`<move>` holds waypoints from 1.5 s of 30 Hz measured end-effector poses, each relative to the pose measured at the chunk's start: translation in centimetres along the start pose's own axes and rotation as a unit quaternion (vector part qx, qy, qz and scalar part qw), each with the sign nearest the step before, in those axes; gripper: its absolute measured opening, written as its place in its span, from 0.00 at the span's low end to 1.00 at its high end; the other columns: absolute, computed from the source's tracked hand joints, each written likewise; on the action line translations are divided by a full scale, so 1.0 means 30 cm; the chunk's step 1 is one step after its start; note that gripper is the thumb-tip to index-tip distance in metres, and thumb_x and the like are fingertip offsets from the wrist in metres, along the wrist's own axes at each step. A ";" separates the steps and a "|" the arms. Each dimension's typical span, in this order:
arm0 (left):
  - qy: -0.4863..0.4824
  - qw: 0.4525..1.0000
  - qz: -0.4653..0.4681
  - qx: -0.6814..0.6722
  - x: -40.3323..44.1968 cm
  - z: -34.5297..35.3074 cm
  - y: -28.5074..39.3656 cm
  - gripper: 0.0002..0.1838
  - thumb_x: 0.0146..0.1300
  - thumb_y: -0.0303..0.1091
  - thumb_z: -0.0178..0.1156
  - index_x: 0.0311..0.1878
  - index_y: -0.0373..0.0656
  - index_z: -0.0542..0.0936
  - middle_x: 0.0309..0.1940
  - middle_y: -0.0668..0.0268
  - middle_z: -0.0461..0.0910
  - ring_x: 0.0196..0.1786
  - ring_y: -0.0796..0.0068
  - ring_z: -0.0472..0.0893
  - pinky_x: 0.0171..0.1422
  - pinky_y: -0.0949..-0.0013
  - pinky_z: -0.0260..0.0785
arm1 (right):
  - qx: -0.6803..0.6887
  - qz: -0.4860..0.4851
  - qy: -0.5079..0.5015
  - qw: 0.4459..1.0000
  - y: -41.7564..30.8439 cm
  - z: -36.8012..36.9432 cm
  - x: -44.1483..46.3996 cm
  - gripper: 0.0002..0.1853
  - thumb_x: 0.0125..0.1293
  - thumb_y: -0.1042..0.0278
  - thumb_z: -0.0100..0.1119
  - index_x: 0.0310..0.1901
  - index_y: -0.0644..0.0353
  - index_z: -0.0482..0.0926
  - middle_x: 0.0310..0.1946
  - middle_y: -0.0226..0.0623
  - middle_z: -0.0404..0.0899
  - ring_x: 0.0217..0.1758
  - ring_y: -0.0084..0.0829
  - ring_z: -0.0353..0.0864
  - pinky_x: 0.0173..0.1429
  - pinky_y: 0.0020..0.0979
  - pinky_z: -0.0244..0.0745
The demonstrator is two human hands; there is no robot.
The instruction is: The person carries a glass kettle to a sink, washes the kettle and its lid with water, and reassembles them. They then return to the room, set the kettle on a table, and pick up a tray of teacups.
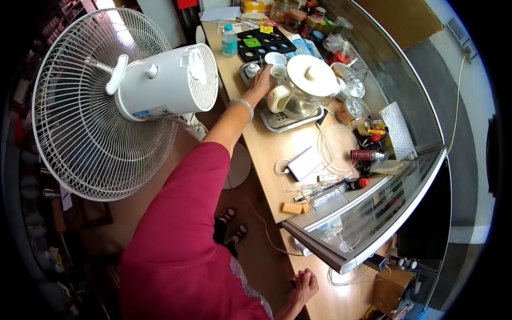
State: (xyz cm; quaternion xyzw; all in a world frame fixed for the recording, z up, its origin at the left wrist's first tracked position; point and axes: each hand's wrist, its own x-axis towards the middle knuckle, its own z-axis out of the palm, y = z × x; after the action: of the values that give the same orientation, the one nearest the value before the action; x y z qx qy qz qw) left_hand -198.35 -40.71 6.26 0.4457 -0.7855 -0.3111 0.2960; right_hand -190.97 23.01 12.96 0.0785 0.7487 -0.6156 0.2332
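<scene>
My left hand (261, 81), with a bangle on its wrist, has its fingers around a small glass cup (277, 74). Just beyond it stands a white cup (275, 58). Right beside the hand, a glass teapot with a cream lid (310, 74) and handle rests on a metal tray (284, 127). Lower down, my right hand (305, 287) is near the desk edge with its fingers curled in; a small dark thing shows beside it, and what it holds, if anything, is hidden.
A large white fan (160, 80) stands left of the wooden desk (266, 160). On the desk are a water bottle (229, 41), a black rack (264, 45), several jars, a white power bank (304, 164) with a cable, and a glass panel (368, 218) along the far side.
</scene>
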 end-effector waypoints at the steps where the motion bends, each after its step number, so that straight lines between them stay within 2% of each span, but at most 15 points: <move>1: -0.004 1.000 0.008 -0.011 0.008 0.011 -0.002 0.38 0.46 0.37 0.63 0.62 0.55 0.59 0.54 0.54 0.67 0.55 0.52 0.70 0.56 0.57 0.64 | -0.003 0.000 -0.001 1.000 0.002 0.000 0.003 0.12 0.64 0.65 0.51 0.40 0.67 0.73 0.27 0.36 0.74 0.24 0.23 0.74 0.27 0.21 0.72; 9: -0.025 1.000 0.001 -0.006 0.023 -0.003 0.035 0.37 0.41 0.48 0.65 0.57 0.53 0.62 0.48 0.55 0.74 0.51 0.54 0.74 0.53 0.57 0.65 | 0.001 0.022 0.019 1.000 0.029 0.004 -0.007 0.11 0.65 0.67 0.49 0.40 0.68 0.73 0.27 0.37 0.75 0.24 0.23 0.74 0.27 0.20 0.73; 10: 0.043 0.998 0.039 0.005 0.031 0.022 0.009 0.35 0.41 0.47 0.66 0.53 0.49 0.63 0.45 0.56 0.76 0.49 0.56 0.75 0.51 0.57 0.66 | 0.004 0.020 0.019 1.000 0.034 -0.003 -0.007 0.11 0.65 0.67 0.49 0.40 0.68 0.73 0.27 0.37 0.75 0.24 0.23 0.74 0.27 0.20 0.73; 13: -0.033 0.998 -0.049 -0.011 0.023 0.024 0.010 0.33 0.40 0.46 0.67 0.49 0.47 0.65 0.39 0.58 0.78 0.46 0.58 0.76 0.49 0.59 0.67 | 0.000 0.031 0.031 0.999 0.019 -0.005 -0.013 0.12 0.65 0.66 0.49 0.41 0.68 0.73 0.27 0.36 0.75 0.25 0.23 0.74 0.27 0.20 0.73; 18: 0.011 0.994 -0.057 -0.089 0.002 0.029 0.001 0.15 0.43 0.44 0.64 0.28 0.43 0.75 0.29 0.61 0.80 0.36 0.64 0.79 0.41 0.65 0.69 | -0.013 0.037 0.033 0.999 -0.019 0.007 -0.015 0.13 0.64 0.65 0.51 0.41 0.68 0.73 0.27 0.37 0.75 0.25 0.23 0.74 0.28 0.21 0.72; 22: 0.095 0.977 -0.112 -0.152 -0.054 0.019 0.001 0.17 0.54 0.47 0.57 0.30 0.40 0.81 0.29 0.63 0.81 0.32 0.72 0.78 0.38 0.70 0.69 | -0.006 0.003 0.002 1.000 -0.014 -0.008 -0.013 0.13 0.64 0.64 0.51 0.41 0.68 0.73 0.27 0.37 0.75 0.25 0.24 0.74 0.28 0.22 0.71; 27: 0.061 0.920 -0.179 -0.344 -0.157 -0.064 0.117 0.26 0.58 0.55 0.49 0.27 0.39 0.81 0.24 0.66 0.79 0.28 0.75 0.76 0.38 0.73 0.66 | 0.006 -0.024 -0.004 1.000 -0.026 -0.017 -0.002 0.13 0.64 0.64 0.50 0.39 0.69 0.74 0.28 0.38 0.76 0.27 0.24 0.75 0.31 0.24 0.72; 31: -0.022 0.982 -0.108 -0.153 -0.204 -0.110 0.165 0.30 0.57 0.60 0.47 0.35 0.38 0.81 0.34 0.58 0.79 0.39 0.67 0.76 0.46 0.65 0.64 | 0.014 -0.038 -0.024 0.999 -0.021 -0.013 0.007 0.15 0.63 0.63 0.52 0.44 0.68 0.73 0.28 0.36 0.75 0.26 0.24 0.74 0.29 0.21 0.70; 32: -0.052 0.983 -0.137 -0.108 -0.219 -0.122 0.217 0.32 0.55 0.63 0.46 0.39 0.40 0.80 0.40 0.54 0.78 0.46 0.61 0.74 0.51 0.62 0.62 | 0.016 -0.033 -0.027 0.999 -0.028 -0.012 0.009 0.15 0.64 0.63 0.52 0.44 0.68 0.73 0.29 0.37 0.75 0.26 0.24 0.74 0.30 0.21 0.71; 34: -0.110 0.981 -0.158 -0.009 -0.166 -0.094 0.230 0.36 0.53 0.65 0.47 0.42 0.36 0.78 0.44 0.53 0.77 0.48 0.59 0.74 0.53 0.62 0.61 | 0.020 -0.017 -0.029 0.999 -0.037 0.001 0.011 0.15 0.64 0.63 0.51 0.44 0.69 0.73 0.29 0.37 0.76 0.27 0.24 0.74 0.32 0.22 0.72; 36: -0.202 0.956 -0.091 -0.192 -0.150 -0.077 0.183 0.25 0.57 0.56 0.50 0.42 0.43 0.78 0.39 0.61 0.78 0.44 0.66 0.77 0.50 0.65 0.65 | 0.017 -0.025 -0.041 0.999 -0.064 0.030 0.016 0.15 0.64 0.64 0.51 0.43 0.70 0.74 0.30 0.38 0.76 0.27 0.24 0.75 0.33 0.22 0.72; 37: -0.240 0.879 -0.182 -0.369 -0.185 -0.206 0.175 0.17 0.61 0.48 0.49 0.43 0.45 0.76 0.35 0.65 0.78 0.38 0.72 0.77 0.48 0.67 0.67 | -0.002 -0.041 -0.067 0.997 -0.090 0.019 0.013 0.15 0.64 0.65 0.51 0.42 0.71 0.74 0.30 0.38 0.77 0.28 0.24 0.75 0.33 0.22 0.72; 38: -0.229 0.872 -0.175 -0.396 -0.138 -0.080 0.145 0.18 0.61 0.49 0.50 0.44 0.46 0.76 0.33 0.67 0.79 0.34 0.75 0.78 0.45 0.68 0.69 | 0.025 -0.034 -0.032 0.999 -0.068 -0.017 -0.013 0.13 0.64 0.66 0.51 0.42 0.70 0.74 0.29 0.38 0.77 0.28 0.23 0.75 0.33 0.22 0.72; 43: -0.098 0.914 -0.146 -0.366 -0.140 -0.047 0.128 0.24 0.56 0.50 0.58 0.43 0.36 0.75 0.33 0.64 0.76 0.32 0.73 0.76 0.36 0.71 0.70 | 0.071 -0.007 -0.011 0.997 0.002 -0.065 -0.044 0.12 0.64 0.68 0.51 0.41 0.71 0.75 0.29 0.38 0.77 0.28 0.23 0.75 0.32 0.22 0.72; 45: -0.078 0.912 -0.153 -0.374 -0.149 -0.032 0.146 0.22 0.58 0.47 0.58 0.46 0.38 0.73 0.37 0.65 0.76 0.34 0.74 0.75 0.40 0.70 0.70 | 0.083 0.001 0.005 0.997 0.030 -0.077 -0.078 0.12 0.63 0.69 0.51 0.40 0.71 0.75 0.29 0.38 0.77 0.28 0.23 0.75 0.32 0.22 0.72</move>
State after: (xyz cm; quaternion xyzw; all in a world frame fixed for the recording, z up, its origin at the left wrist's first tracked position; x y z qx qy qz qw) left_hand -197.99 -35.19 9.31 0.3911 -0.5550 -0.6571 0.3275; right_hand -189.14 25.84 13.53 0.1007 0.6961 -0.6751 0.2228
